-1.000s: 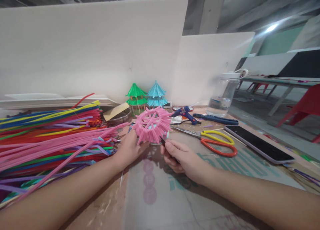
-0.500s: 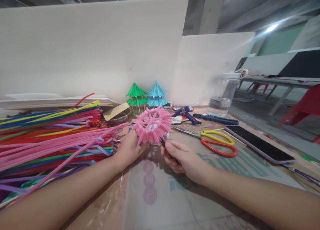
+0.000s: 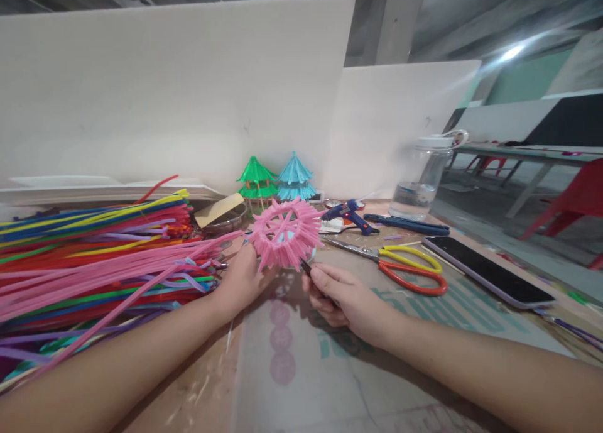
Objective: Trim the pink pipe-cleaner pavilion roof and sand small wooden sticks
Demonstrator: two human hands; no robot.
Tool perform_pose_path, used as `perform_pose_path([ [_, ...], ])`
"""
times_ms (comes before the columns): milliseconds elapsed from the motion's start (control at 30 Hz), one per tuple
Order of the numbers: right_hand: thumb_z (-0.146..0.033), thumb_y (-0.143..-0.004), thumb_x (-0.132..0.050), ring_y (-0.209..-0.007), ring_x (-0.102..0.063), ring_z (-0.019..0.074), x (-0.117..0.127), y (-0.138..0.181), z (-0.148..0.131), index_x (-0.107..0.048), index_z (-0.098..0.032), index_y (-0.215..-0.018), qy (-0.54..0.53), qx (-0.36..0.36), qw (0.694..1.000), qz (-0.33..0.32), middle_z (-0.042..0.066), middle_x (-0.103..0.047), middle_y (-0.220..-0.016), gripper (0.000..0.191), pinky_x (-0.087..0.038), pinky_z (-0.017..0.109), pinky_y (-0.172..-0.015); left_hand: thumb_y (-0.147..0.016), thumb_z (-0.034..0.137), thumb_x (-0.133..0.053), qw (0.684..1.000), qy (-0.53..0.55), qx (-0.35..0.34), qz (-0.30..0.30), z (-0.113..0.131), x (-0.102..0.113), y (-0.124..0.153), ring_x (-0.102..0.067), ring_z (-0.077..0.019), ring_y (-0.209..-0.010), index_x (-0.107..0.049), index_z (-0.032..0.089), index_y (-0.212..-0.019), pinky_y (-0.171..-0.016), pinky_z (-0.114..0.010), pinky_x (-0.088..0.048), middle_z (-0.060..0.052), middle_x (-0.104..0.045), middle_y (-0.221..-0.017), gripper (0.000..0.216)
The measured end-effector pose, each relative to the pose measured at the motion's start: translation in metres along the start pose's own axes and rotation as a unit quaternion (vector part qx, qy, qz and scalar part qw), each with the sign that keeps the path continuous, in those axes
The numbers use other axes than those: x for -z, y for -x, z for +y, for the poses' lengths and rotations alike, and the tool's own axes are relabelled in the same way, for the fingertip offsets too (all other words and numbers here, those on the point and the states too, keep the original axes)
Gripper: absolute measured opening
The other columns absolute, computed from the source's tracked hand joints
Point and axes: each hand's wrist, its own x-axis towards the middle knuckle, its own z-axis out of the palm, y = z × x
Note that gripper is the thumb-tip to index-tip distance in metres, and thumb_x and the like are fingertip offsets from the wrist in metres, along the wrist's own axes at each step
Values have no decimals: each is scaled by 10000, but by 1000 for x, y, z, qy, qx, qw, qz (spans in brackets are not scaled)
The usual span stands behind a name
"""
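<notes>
A pink ring (image 3: 285, 252) of short fuzzy pipe-cleaner pieces, with crossing spokes inside, is held up over the table. My left hand (image 3: 245, 274) grips it from the left, most of the fingers hidden behind it. Just to the right, my right hand (image 3: 342, 295) is closed around a slim dark tool (image 3: 305, 267), whose tip points up at the ring's lower right edge. Whether the tip touches the ring I cannot tell. Beyond the ring stand two small pavilion-like models, one green (image 3: 255, 172) and one blue (image 3: 294, 172).
Bundles of coloured pipe cleaners (image 3: 117, 269) cover the left side. To the right lie a blue glue gun (image 3: 355, 217), scissors (image 3: 414, 269), a dark blue cutter (image 3: 407, 224) and a phone (image 3: 487, 269). A water bottle (image 3: 417, 185) stands behind, near white boards (image 3: 188, 93).
The pink ring has shifted and turned slightly to the left. More of the dark tool's tip now shows, while my right hand has barely moved.
</notes>
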Motion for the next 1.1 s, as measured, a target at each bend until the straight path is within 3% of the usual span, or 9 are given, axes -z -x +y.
perform_pose_path([
  [700, -682, -705, -670, -371, -145, 28, 1, -2, 0, -465, -202, -751, 7, 10, 1000, 6, -121, -331, -470, 524, -95, 166, -342, -840, 246, -536, 1000, 20, -18, 3, 4, 1, -1, -629, -279, -1082, -605, 200, -1067, -955, -433, -508, -90, -690, -1134, 242],
  [1100, -696, -717, -639, -390, -155, 35, -1, 0, 0, -487, -194, -783, 24, 18, 999, 18, -114, -331, -489, 529, -97, 174, -350, -895, 348, -524, 1000, -2, 5, 2, -9, -1, 3, -612, -292, -1100, -579, 167, -1101, -971, -450, -482, -129, -667, -1152, 280],
])
